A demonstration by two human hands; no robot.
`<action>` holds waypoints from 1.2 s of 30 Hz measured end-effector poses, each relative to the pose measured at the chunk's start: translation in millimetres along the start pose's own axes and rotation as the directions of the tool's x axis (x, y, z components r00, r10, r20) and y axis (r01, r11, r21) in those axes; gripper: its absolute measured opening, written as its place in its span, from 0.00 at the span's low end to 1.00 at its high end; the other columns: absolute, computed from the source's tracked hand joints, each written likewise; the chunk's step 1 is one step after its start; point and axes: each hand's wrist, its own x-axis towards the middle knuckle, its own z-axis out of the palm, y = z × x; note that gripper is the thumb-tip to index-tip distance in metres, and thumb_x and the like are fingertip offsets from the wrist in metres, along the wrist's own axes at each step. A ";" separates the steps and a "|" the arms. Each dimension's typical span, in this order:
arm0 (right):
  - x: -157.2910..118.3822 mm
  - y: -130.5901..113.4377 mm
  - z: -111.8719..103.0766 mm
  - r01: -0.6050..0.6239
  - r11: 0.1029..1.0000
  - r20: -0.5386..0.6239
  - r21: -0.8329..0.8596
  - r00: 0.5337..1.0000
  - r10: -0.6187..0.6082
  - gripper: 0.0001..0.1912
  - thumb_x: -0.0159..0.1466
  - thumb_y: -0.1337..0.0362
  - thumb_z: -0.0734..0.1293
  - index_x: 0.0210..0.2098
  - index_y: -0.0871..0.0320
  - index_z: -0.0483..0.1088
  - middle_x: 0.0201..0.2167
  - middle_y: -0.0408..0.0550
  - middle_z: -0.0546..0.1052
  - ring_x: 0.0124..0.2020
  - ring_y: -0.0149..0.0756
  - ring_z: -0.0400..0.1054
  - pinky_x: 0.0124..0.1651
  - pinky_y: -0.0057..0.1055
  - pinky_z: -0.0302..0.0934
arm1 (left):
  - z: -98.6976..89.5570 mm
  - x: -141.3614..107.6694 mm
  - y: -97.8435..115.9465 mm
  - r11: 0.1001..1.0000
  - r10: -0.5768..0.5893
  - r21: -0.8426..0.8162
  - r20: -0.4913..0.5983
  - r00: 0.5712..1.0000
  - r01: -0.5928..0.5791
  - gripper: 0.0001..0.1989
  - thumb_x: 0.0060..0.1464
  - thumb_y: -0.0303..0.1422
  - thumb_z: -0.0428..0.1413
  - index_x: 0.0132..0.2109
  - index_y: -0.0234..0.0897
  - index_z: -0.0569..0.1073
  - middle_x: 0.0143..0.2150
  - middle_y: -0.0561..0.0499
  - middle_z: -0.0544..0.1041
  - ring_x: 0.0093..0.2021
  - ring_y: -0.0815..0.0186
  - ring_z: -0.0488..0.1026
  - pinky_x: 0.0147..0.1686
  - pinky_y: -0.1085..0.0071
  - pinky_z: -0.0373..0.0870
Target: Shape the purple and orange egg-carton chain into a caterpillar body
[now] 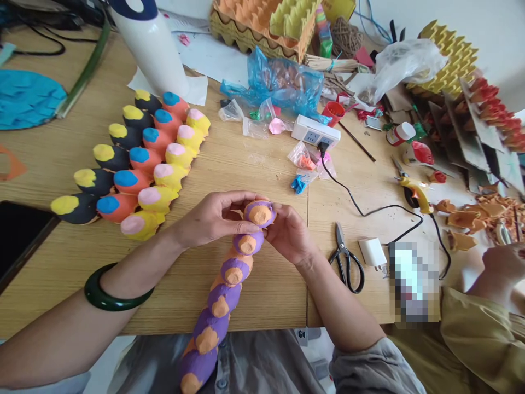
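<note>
A long strip of egg-carton cups (219,298), covered in purple with orange tips, slants from the table toward my body. My left hand (219,216) grips its far end from the left, thumb lying across the near side of the end cup. From the right, my right hand (289,232) pinches the same end cup, its fingertips partly hidden behind it. To the left lie three similar rows side by side: black cups with yellow tips (101,179), orange cups with blue tips (141,164), and yellow cups with pink tips (167,178).
Right of my hands lie black-handled scissors (345,260), a white charger (372,251) and a yellow glue gun (416,194) on a cord. A power strip (315,131) and small clay bags (305,158) sit ahead. A white bottle (153,52) stands back left. A co-worker's hand (502,268) is at right.
</note>
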 end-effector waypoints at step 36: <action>1.7 10.1 -2.2 -0.098 0.982 0.041 -0.161 0.994 0.105 0.20 0.60 0.43 0.78 0.33 0.55 0.81 0.28 0.44 0.80 0.34 0.38 0.75 0.39 0.33 0.72 | -15.4 -5.8 -14.5 0.979 0.117 0.141 0.211 0.970 -0.148 0.23 0.56 0.41 0.71 0.58 0.41 0.86 0.57 0.43 0.86 0.56 0.49 0.83 0.51 0.63 0.82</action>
